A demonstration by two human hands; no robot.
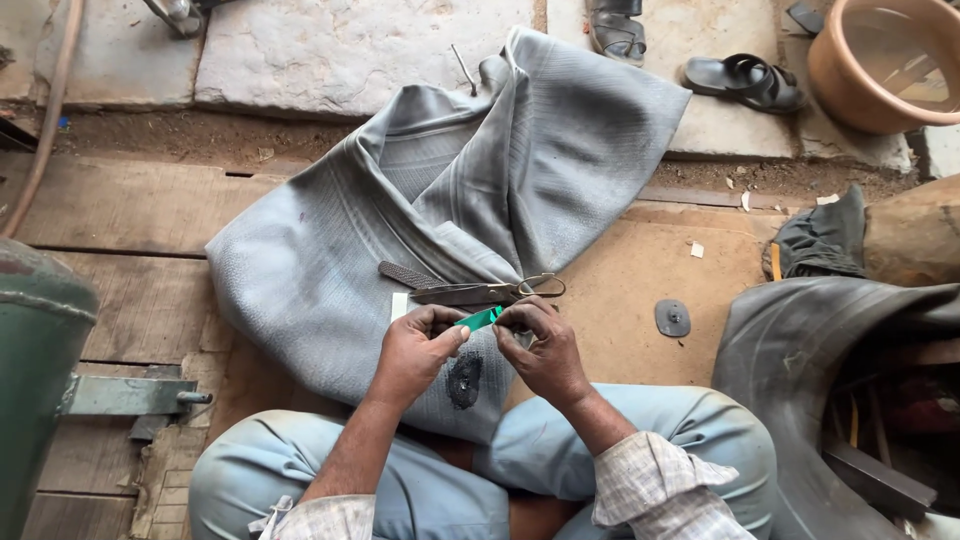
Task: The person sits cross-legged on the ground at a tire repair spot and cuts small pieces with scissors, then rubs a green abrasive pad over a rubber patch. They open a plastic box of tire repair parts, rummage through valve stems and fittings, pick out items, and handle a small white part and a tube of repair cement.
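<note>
My left hand [418, 350] and my right hand [541, 350] together pinch a small green strip [480, 319] between their fingertips. Both hands hover over a large grey rubber inner tube [450, 190] spread on the ground and over my lap. A dark round roughened spot [464, 380] shows on the tube just below my hands. Scissors [490, 291] lie on the tube just beyond my fingers, beside a dark flat rasp [405, 273] and a small white strip [399, 305].
A round dark patch [672, 318] lies on the board to the right. A black tyre [830, 390] sits at right, a green metal tank [40, 350] at left. Sandals [745, 80] and a tan basin [885, 60] rest on the stone slabs beyond.
</note>
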